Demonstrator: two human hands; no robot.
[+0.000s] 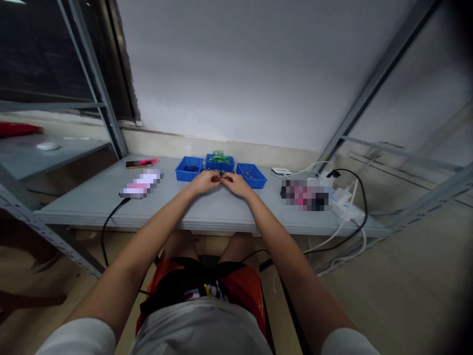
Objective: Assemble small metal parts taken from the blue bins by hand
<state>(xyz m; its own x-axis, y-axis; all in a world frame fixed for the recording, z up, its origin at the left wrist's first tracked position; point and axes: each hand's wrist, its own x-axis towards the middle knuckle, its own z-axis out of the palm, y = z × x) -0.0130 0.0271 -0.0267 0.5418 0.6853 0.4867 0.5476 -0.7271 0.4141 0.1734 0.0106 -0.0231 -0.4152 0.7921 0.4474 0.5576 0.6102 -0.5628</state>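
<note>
My left hand (207, 181) and my right hand (235, 184) meet over the grey table, fingertips pinched together around something too small to make out. Small dark and silvery pieces (220, 172) lie just behind my fingers. To the left is a blue tray (184, 176) with dark small parts in it. Another blue tray (231, 166), behind my hands, holds green packets (219, 158). The blue tray on the right (258, 184) contains small dark and pale parts.
A phone (142, 184) with a black cable lies left on the grey table (88, 197), near a pink pen (148, 161). At the right are a blurred object (303, 195), white chargers, a power strip (347, 209) and tangled cables. Metal posts flank both sides.
</note>
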